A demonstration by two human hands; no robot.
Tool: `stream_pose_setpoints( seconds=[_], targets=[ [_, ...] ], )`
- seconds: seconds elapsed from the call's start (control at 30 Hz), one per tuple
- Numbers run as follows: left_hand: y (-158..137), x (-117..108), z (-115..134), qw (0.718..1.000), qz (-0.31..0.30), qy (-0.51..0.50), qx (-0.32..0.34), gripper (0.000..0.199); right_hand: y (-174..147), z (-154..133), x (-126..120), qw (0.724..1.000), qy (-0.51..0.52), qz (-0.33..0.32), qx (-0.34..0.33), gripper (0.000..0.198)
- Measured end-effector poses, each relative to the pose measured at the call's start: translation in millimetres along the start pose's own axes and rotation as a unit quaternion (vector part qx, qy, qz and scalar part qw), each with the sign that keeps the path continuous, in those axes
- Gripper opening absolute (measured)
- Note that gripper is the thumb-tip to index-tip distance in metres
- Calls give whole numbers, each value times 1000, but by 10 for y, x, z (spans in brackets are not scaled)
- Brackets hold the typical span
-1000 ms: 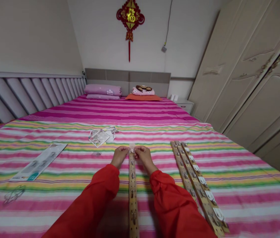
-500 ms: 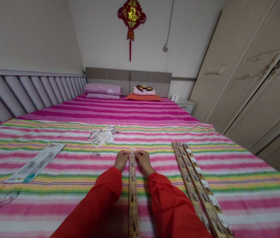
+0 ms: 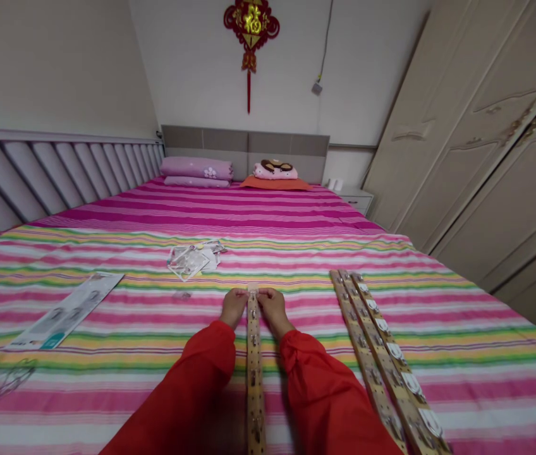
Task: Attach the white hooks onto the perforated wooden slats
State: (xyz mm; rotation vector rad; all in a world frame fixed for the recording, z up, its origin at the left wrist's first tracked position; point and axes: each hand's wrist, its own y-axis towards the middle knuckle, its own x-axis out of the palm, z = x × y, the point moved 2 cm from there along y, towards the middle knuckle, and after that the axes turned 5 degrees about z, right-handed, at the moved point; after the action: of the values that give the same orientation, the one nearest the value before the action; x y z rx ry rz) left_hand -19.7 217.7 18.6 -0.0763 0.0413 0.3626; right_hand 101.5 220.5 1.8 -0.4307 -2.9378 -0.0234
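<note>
A narrow wooden strip (image 3: 254, 360) with several metal hooks along it lies lengthwise on the bed in front of me. At its far end my left hand (image 3: 234, 306) and my right hand (image 3: 272, 307) meet from either side, fingers pinched. Between the fingertips is a small clear plastic piece (image 3: 253, 288), held at the strip's end. Its exact kind is too small to tell. To the right lie more hook-studded strips (image 3: 365, 341), side by side, the outermost one bearing white loop-shaped pieces (image 3: 394, 351).
A pile of clear packets (image 3: 194, 259) lies beyond my left hand. Farther left are a long printed package (image 3: 66, 309) and a crumpled clear wrapper (image 3: 13, 378). A slatted rail (image 3: 59, 177) edges the bed's left; a wardrobe (image 3: 486, 151) stands on the right.
The clear piece, raised above the strip's end before, now sits lower and flatter against it. Both hands stay pinched at nearly the same place. My view has shifted slightly.
</note>
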Motion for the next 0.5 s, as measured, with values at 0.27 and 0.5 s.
stream_pose_setpoints(
  seconds=[0.27,0.5],
  targets=[
    [87,18,-115,999,14,18,-43,19,72,136,-15,999,-46,3,1,10],
    [214,82,-181,998,-41,29,-48,9,133,225,-4,997,-72,10,-8,18]
  ],
)
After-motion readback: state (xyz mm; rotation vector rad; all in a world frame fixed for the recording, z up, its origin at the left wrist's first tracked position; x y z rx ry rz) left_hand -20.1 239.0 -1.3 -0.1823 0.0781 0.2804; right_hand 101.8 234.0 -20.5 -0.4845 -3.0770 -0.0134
